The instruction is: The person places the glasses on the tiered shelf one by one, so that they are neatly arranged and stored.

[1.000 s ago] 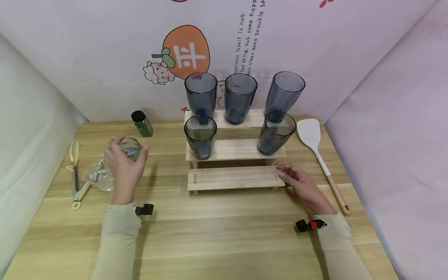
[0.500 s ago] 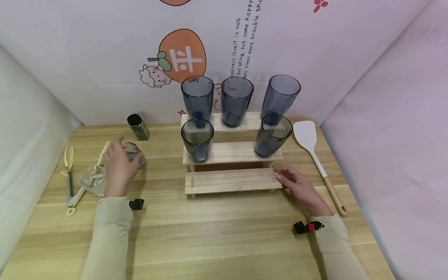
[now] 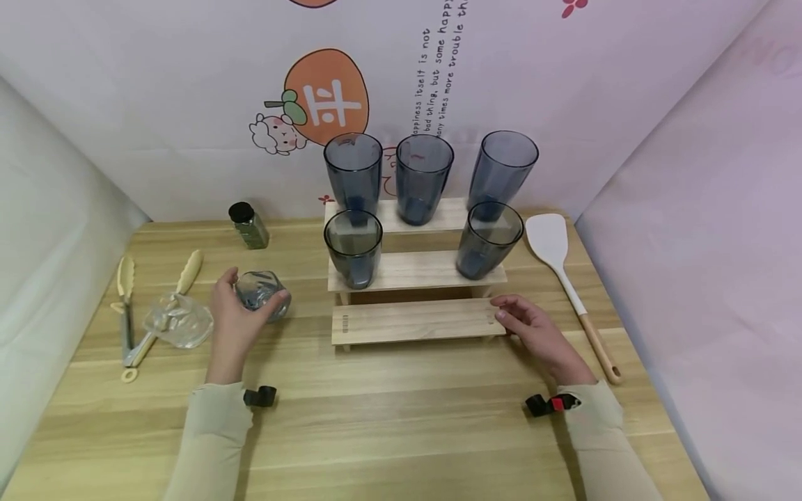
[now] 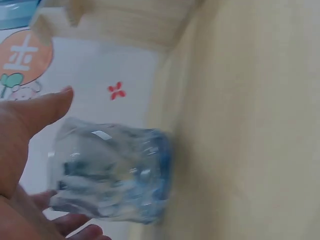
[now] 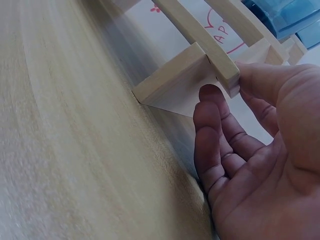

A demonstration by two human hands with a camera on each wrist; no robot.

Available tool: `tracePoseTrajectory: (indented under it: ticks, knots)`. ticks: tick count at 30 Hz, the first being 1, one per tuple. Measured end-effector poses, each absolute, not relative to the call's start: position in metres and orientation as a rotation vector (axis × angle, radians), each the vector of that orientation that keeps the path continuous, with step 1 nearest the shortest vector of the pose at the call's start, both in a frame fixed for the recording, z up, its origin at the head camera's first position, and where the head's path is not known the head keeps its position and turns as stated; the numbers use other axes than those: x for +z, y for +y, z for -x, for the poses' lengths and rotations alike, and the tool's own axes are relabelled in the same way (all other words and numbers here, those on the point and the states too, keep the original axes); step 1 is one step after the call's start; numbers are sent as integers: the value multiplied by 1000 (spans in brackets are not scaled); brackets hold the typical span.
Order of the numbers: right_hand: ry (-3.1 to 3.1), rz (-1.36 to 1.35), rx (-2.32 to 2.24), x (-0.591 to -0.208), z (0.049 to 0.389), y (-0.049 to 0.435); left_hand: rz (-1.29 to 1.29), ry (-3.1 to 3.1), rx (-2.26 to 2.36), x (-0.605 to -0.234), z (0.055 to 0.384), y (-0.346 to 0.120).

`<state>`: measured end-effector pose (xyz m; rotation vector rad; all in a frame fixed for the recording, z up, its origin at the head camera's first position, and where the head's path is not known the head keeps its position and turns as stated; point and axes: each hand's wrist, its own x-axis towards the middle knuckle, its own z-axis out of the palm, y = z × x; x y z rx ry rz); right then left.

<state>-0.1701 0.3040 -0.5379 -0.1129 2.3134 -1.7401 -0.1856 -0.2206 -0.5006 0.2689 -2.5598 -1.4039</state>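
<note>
In the head view, my left hand [image 3: 234, 320] holds a clear faceted glass [image 3: 260, 292] over the left part of the table, thumb on the near right side and fingers on the far left. The left wrist view shows this glass [image 4: 112, 172] blurred, its bluish base close to the tabletop. My right hand [image 3: 541, 334] grips the right end of the lowest shelf of a three-step wooden rack [image 3: 416, 321]. In the right wrist view, the thumb lies against the shelf end [image 5: 227, 75] and the other fingers curl beneath it.
Blue-grey tumblers stand on the rack: three on the top step [image 3: 425, 181], two on the middle, including a left one [image 3: 354, 250]. Left of my left hand, a clear glass piece [image 3: 179, 321] lies by tongs [image 3: 129, 313]. A dark-capped jar [image 3: 249, 226] stands behind; a white spatula [image 3: 567, 278] lies right.
My left hand has carried the clear glass right and toward me, away from the tongs and the other clear piece. My right hand stays at the rack's end.
</note>
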Motion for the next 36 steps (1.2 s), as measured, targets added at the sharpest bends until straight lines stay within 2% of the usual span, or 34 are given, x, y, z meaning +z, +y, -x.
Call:
tracePoseTrajectory:
  ticks: [4,15,27,36]
  knots:
    - [2311,121,-1746,-538,170,304,-363,-2434,-1547,-512,184,-215]
    - [2314,109,-1735,-538,169,303,-384,-2326,-1741,-520,169,-212]
    - [2310,121,-1736,-537,170,304,-467,-2191,-1752,-527,176,-199]
    - [2324,114,-1729,-538,169,304,-392,-2197,-1734,-525,177,-197]
